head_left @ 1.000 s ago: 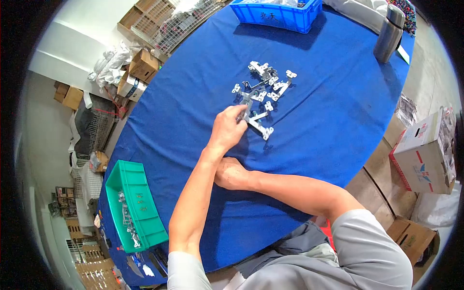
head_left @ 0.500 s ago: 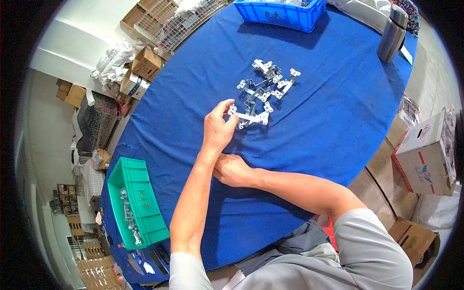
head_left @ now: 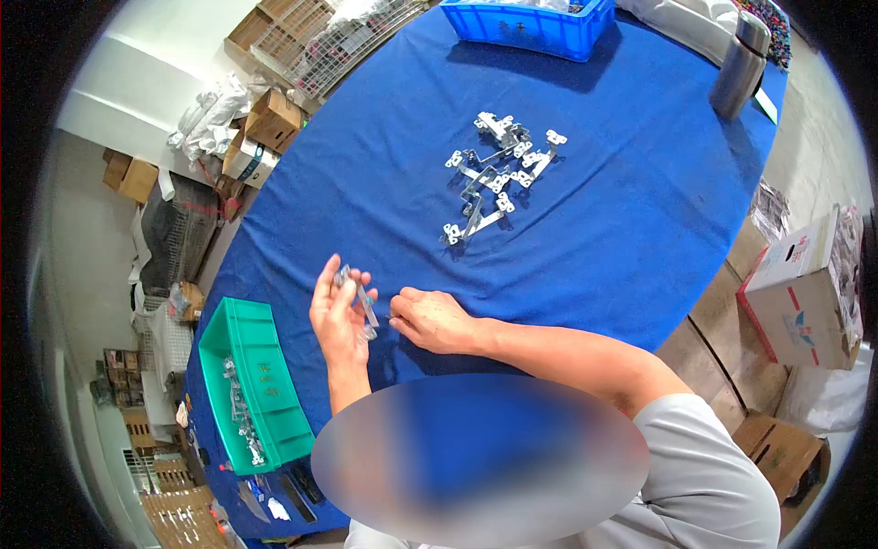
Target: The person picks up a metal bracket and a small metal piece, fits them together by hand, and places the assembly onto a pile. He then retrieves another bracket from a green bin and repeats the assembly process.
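My left hand (head_left: 338, 316) has its fingers curled round a small metal bracket (head_left: 368, 309), held above the blue cloth left of the table's middle. Just to its right, my right hand (head_left: 433, 320) rests low over the cloth with fingers curled in; whatever they hold, if anything, is hidden. Farther up the table lies a loose pile of similar metal brackets (head_left: 495, 176), apart from both hands. A green bin (head_left: 294, 403) at the lower left contains more metal pieces (head_left: 240, 407).
A blue crate (head_left: 530, 33) stands at the far edge, with a steel bottle (head_left: 739, 71) to its right. Small tools (head_left: 298, 499) lie below the green bin. Cardboard boxes (head_left: 805, 284) stand on the floor at the right. A blurred oval covers the lower middle.
My left hand has drawn back from the pile toward me and to the left, taking a bracket from its near end. My right hand has stayed nearly in place.
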Demonstrator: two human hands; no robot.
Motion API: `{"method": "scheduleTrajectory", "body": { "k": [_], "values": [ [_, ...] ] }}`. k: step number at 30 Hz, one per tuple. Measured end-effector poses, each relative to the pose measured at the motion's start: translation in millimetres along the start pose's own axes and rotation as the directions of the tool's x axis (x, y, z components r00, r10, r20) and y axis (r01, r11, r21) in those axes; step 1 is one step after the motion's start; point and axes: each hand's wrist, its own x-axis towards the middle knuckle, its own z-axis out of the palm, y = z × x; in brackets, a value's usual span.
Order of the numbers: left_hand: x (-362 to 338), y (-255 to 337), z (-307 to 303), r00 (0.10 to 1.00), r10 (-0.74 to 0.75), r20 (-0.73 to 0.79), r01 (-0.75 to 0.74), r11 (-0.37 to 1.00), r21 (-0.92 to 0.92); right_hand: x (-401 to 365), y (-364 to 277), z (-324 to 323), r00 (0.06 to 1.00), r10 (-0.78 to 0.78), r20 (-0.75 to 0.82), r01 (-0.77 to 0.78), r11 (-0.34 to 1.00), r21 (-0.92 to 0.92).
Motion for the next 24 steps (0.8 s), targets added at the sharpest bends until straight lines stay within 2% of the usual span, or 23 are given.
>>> {"method": "scheduleTrajectory", "body": {
  "k": [2,4,5,7,8,9,10,11,13,16,17,21,24],
  "values": [
    [-16.9,-13.1,-22.0,1.0,-0.011,-0.028,0.014,0.995,0.099,-0.4,0.7,1.8,1.0,0.014,0.002,-0.014,1.0,-0.013],
    [-34.2,-28.2,-36.6,0.997,-0.029,-0.065,0.044,0.966,0.255,1.6,9.5,7.1,0.998,-0.051,-0.026,0.05,0.998,-0.048],
    [-42.5,-34.0,-41.6,0.999,0.043,-0.024,-0.029,0.909,0.416,2.3,10.2,7.5,0.999,-0.029,-0.029,0.027,0.999,-0.042],
    [-52.9,-50.6,-56.5,0.989,0.139,0.042,-0.131,0.734,0.667,3.6,9.6,5.1,1.0,0.003,-0.005,-0.003,1.0,-0.011],
    [-57.6,-52.2,-61.2,0.964,0.231,0.132,-0.236,0.512,0.826,5.5,2.2,-1.0,0.998,0.048,0.043,-0.047,0.998,-0.028],
    [-62.3,-50.9,-62.1,0.967,0.228,0.117,-0.22,0.504,0.835,6.2,-1.0,-3.9,0.999,0.006,0.043,-0.005,1.0,-0.023],
    [-64.7,-55.5,-65.2,0.967,0.238,0.09,-0.212,0.554,0.805,6.8,-7.3,-6.3,0.996,0.063,0.056,-0.065,0.997,0.029],
    [-65.0,-62.4,-68.6,0.962,0.262,0.076,-0.222,0.588,0.778,7.8,-8.2,-7.5,0.998,0.035,0.06,-0.036,0.999,0.014],
    [-70.6,-64.3,-66.9,0.916,0.388,0.105,-0.316,0.533,0.785,7.9,-14.7,-11.5,0.997,0.048,0.063,-0.05,0.998,0.034],
    [-74.1,-68.4,-72.2,0.89,0.416,0.186,-0.368,0.416,0.831,7.6,-15.8,-12.1,0.995,0.074,0.074,-0.075,0.997,0.008],
    [-75.8,-68.2,-73.7,0.872,0.436,0.223,-0.383,0.323,0.865,6.8,-15.0,-12.8,0.996,0.062,0.07,-0.062,0.998,0.006],
    [-84.0,-55.0,-69.4,0.897,0.407,0.17,-0.323,0.344,0.882,6.8,-12.6,-11.2,0.989,0.121,0.084,-0.123,0.992,0.026],
    [-93.3,-52.6,-77.2,0.873,0.471,0.128,-0.308,0.33,0.892,6.4,-10.4,-11.1,0.987,0.135,0.085,-0.137,0.99,0.016]
  ]
}}
